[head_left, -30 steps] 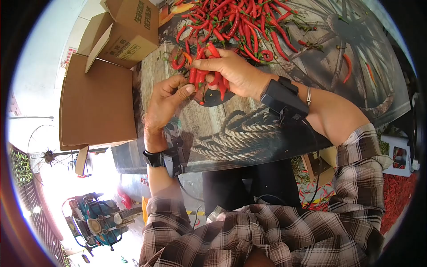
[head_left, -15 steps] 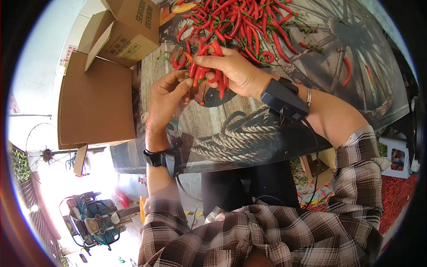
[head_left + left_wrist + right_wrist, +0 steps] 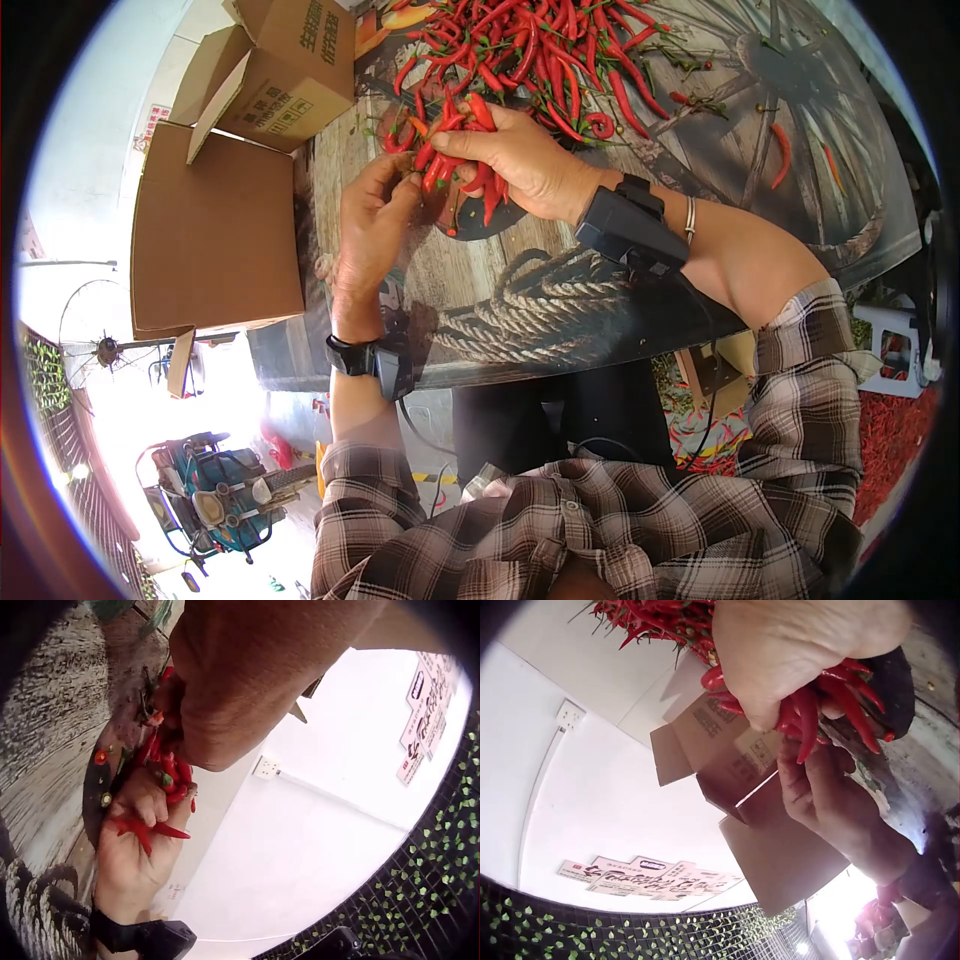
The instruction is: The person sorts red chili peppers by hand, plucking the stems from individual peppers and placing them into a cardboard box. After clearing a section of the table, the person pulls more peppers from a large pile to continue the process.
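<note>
A bunch of red chilies [image 3: 440, 170] is gripped in the right hand [image 3: 535, 170], the thumb across them and several tips hanging below the fingers. Close on its left side is the left hand [image 3: 372, 225], thumb and index finger bent together at the stem ends of the bunch. In the right wrist view, chilies [image 3: 806, 716] stick out under the right hand [image 3: 780, 652], and the left hand's fingertips touch them from below. The left wrist view has the left hand [image 3: 225, 697] covering part of the bunch; whether it pinches a stem is hidden.
A large pile of red chilies [image 3: 540, 40] lies beyond the hands on the printed table [image 3: 470, 285]. An open cardboard box [image 3: 220, 230] stands at the left. Loose chilies [image 3: 781, 155] and stem bits [image 3: 700, 103] lie at the right.
The left hand's fingertips have shifted up along the bunch and slightly left. The chilies in the right hand have changed angle a little; the right hand has barely moved.
</note>
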### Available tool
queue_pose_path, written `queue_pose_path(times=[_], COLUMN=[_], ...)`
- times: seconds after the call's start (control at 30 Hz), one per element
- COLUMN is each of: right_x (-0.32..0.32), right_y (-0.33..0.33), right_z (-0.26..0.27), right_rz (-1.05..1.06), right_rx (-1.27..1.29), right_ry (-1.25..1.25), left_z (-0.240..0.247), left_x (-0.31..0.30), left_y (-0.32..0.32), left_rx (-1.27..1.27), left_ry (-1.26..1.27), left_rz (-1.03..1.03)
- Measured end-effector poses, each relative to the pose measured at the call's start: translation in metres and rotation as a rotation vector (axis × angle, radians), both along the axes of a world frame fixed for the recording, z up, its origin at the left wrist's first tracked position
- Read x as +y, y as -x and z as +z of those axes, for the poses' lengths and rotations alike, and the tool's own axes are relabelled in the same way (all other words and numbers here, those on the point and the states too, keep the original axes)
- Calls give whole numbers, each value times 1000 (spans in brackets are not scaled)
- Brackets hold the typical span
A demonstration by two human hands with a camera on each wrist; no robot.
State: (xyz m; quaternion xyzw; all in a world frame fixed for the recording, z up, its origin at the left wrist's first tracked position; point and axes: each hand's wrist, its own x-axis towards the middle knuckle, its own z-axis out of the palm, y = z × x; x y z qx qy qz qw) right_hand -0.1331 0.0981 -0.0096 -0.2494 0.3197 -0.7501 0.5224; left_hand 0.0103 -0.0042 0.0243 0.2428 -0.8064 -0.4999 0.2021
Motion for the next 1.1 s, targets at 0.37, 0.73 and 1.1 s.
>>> queue_pose_path(times=[0.37,0.73,1.1], right_x=[-2,-8,1], right_y=[-3,-7,-10], right_z=[-3,-6,4], right_rz=[-51,-132,-198], right_rx=[71,80,84], right_ry=[-1,-7,59], left_z=[-10,-14,-21], left_x=[-5,-9,-12], left_y=[5,6,2], left_rx=[-7,-50,14], left_ry=[171,359,449], left_rz=[19,14,9])
